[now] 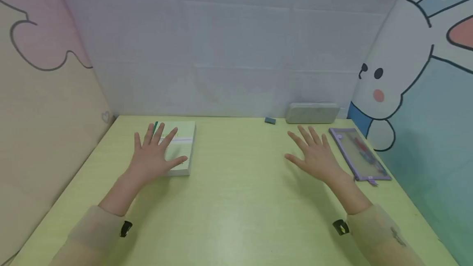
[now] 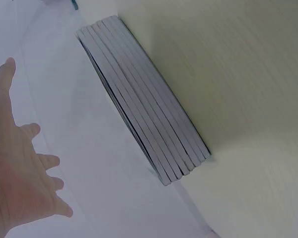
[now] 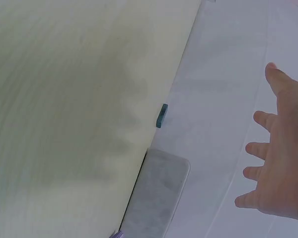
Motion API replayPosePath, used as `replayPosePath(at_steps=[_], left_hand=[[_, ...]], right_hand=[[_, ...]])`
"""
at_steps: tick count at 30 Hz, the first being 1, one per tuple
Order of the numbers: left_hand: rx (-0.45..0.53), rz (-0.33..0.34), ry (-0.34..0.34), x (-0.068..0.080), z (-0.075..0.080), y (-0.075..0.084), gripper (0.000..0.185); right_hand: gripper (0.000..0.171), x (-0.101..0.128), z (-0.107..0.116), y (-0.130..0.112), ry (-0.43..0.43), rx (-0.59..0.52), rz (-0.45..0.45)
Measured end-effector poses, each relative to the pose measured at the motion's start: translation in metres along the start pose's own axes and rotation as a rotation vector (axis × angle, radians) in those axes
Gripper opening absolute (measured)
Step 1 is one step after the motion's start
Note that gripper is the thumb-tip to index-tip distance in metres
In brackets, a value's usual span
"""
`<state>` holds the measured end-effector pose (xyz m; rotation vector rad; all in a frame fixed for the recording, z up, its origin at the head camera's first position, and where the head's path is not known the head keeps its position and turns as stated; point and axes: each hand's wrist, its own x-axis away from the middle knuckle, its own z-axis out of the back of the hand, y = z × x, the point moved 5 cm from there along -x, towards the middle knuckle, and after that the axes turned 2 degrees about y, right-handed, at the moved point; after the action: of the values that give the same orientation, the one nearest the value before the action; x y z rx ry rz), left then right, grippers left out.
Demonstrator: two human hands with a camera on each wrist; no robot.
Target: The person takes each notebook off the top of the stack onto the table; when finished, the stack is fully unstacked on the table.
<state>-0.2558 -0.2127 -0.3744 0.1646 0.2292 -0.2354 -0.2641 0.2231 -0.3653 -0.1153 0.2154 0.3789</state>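
Your left hand [image 1: 155,155] hovered over the book stack [image 1: 182,147], fingers spread. Your right hand [image 1: 318,155] was splayed above the desk [image 1: 236,200], beside the purple pouch [image 1: 360,154].

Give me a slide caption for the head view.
Two open hands: left hand over a book, right hand beside a pencil pouch.

Pale yellow-green worktop [image 1: 236,200] with a faint wood grain, and on it a book [image 1: 182,147] with a light green cover crossed by a thin lilac stripe, white page edges, and a green pen [image 1: 155,126] peeking out behind it. Over on the right there's a plain grey case [image 1: 312,112], a small dark teal eraser [image 1: 270,121], and a see-through pouch [image 1: 358,154] trimmed in purple with something red inside. Sleeves [image 1: 92,233] are beige, the back wall [image 1: 221,52] is pale grey-white, the left panel [image 1: 40,73] shows pink and cream with dark cloud outlines, and the right panel [image 1: 436,106] has a white rabbit with pink cheeks on blue.
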Motion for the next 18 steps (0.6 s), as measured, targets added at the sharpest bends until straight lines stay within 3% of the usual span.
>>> replayPosePath(at_steps=[7,18], left_hand=[[0.002,0.0,-0.012,-0.01,0.009,-0.018,0.093],[0.019,0.034,-0.047,-0.013,0.002,-0.059,0.096]], right_hand=[[0.075,-0.021,0.013,-0.017,0.0,-0.024,0.006],[0.074,-0.06,0.009,-0.066,0.021,-0.07,0.058]])
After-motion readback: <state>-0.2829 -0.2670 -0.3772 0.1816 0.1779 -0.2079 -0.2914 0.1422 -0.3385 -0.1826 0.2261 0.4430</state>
